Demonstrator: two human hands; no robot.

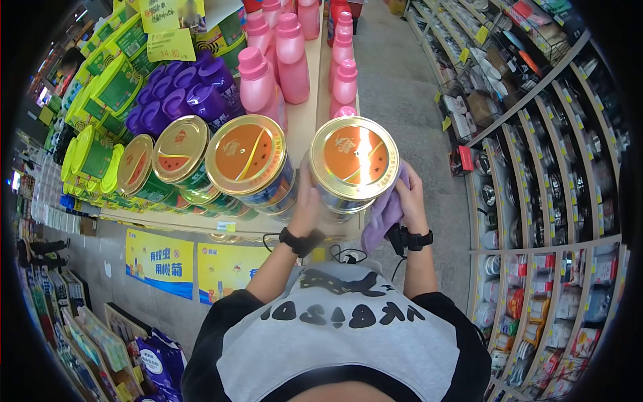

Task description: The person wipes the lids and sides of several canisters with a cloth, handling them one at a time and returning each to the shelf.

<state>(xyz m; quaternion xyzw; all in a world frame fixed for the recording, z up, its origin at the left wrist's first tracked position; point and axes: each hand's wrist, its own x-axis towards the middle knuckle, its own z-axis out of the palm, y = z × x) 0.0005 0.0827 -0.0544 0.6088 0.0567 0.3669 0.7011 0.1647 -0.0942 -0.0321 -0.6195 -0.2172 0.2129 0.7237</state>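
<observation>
A round tin (pixel 355 159) with a gold-rimmed orange lid stands upright in front of my chest, at the right end of the display shelf. My left hand (pixel 306 204) presses against its left side, fingers partly hidden behind it. On the opposite side, my right hand (pixel 412 194) grips a purple cloth (pixel 383 218) and touches the tin with its fingers. Just left of my left hand is another gold-lidded tin (pixel 246 157). Farther left are two more gold-lidded tins, a middle tin (pixel 179 151) and an end tin (pixel 136 164).
Pink bottles (pixel 292 57) line the shelf (pixel 309 124) behind the tins. Purple containers (pixel 201 90) and green tubs (pixel 114 87) are stacked at the back left. A yellow price card (pixel 171 45) hangs above. Goods shelves (pixel 536 201) flank the aisle at right.
</observation>
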